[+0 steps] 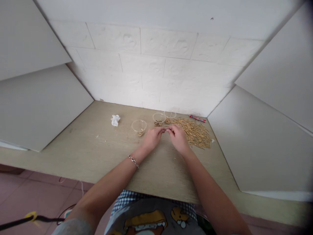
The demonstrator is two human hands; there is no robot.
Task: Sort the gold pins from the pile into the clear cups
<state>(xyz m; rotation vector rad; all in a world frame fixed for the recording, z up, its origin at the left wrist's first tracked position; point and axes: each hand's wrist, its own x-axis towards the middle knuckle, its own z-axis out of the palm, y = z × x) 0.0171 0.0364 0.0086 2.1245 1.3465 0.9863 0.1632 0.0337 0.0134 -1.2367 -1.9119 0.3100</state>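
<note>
While left grip [153, 137] and right grip [179, 138] pinch closed, thin piece [166, 129] lies between fingertips.

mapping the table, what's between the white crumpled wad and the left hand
In the head view, a clear round container lies between the white wad and the left hand.

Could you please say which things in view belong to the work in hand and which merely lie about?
Likely in use:
loose pile of thin golden sticks, beside the right hand
three clear round plastic tubs

Apparently lying about:
crumpled white tissue
slim red tube
</note>
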